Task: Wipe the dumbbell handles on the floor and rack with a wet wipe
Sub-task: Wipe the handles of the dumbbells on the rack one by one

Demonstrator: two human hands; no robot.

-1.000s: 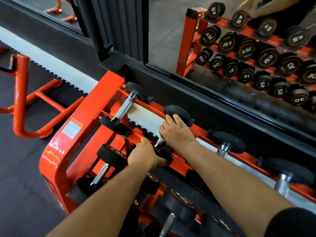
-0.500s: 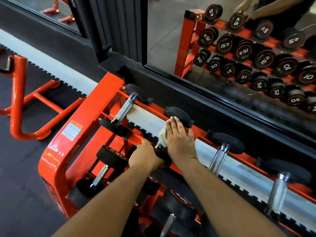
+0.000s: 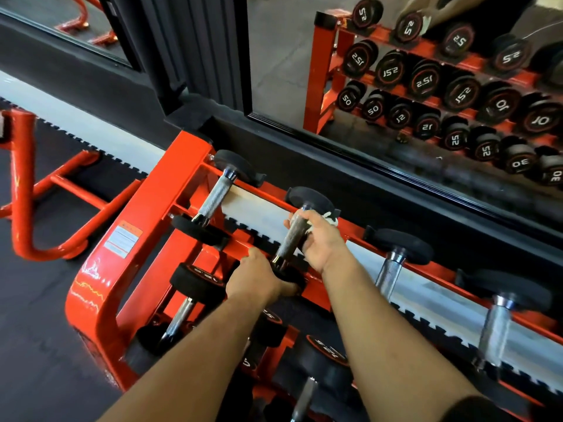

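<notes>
The knurled dumbbell handle (image 3: 292, 236), second from the left end of the orange rack's (image 3: 128, 220) top tier, is gripped by the right hand (image 3: 320, 239), whose fingers are curled round it with a white wet wipe (image 3: 330, 217) bunched behind them. The dumbbell's near black head (image 3: 291, 277) at the tier's front rail is clasped by the left hand (image 3: 259, 277), fingers wrapped over it. A mirror (image 3: 396, 71) is set behind the rack's rear edge.

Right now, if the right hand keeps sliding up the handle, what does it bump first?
Probably the far black dumbbell head. The right hand, with the wipe, grips the handle just below it.
</notes>
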